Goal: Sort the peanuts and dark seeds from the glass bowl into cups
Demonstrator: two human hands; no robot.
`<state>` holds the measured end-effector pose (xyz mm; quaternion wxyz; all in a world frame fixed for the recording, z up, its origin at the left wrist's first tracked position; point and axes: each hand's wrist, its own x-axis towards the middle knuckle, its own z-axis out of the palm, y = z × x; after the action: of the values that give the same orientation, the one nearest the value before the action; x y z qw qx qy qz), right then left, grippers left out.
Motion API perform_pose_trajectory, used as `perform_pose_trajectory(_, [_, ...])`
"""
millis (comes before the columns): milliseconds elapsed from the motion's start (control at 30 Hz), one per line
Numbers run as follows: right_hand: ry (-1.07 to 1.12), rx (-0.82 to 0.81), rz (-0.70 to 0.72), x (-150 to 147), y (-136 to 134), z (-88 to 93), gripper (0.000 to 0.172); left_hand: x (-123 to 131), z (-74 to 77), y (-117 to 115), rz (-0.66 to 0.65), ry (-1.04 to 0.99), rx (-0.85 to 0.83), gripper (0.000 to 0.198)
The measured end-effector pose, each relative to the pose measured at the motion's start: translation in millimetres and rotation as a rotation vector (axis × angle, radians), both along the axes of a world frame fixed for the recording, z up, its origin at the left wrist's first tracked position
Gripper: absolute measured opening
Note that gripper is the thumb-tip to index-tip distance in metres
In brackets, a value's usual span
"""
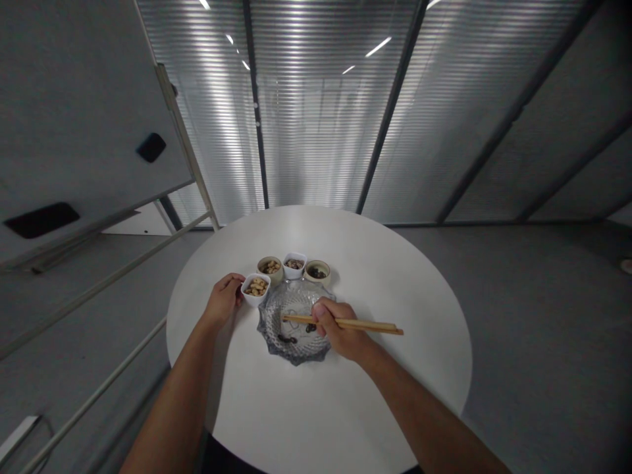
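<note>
R hand (342, 329) is curled, pinching wooden chopsticks (368, 324) btw thumb & fingers, tips pointing left over a cut-glass plate (296, 353). Sticks look light, stiff & smooth; a grip near mid-length, as here, suits them. Dark bits (287, 340) lie on the plate, one right by the sticks; too small to ID, prob. slippery, so they'd need a careful pinch at the tips. Plate looks fairly heavy but fragile; safest held by its scalloped rim.

L hand (224, 299) isn't spread: fingers curl against a square white bowl (250, 298) of peanuts (256, 287), just beside the plate. Bowl looks light, easy to take by the rim.

Further on, a round bowl of nuts (270, 268), a small white bowl (294, 265) & a round bowl of dark bits (316, 272) sit close together on the round white desk (395, 342). Beyond: grey floor (543, 309), a ribbed glass wall (316, 118).
</note>
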<state>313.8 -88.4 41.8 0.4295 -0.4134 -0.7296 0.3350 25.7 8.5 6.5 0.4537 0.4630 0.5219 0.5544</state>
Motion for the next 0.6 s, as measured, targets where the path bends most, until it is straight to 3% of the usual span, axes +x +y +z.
perform_pose_trajectory(200, [0.103, -0.022, 0.016, 8.2, 1.0, 5.6, 0.053, -0.4, -0.6, -0.7, -0.004, 0.015, 0.008, 0.020])
perform_pose_trajectory(600, [0.133, -0.059, 0.075, 1.2, 0.0, -2.3, 0.054, 3.8, 4.4, -2.5, 0.016, 0.024, -0.026, 0.021])
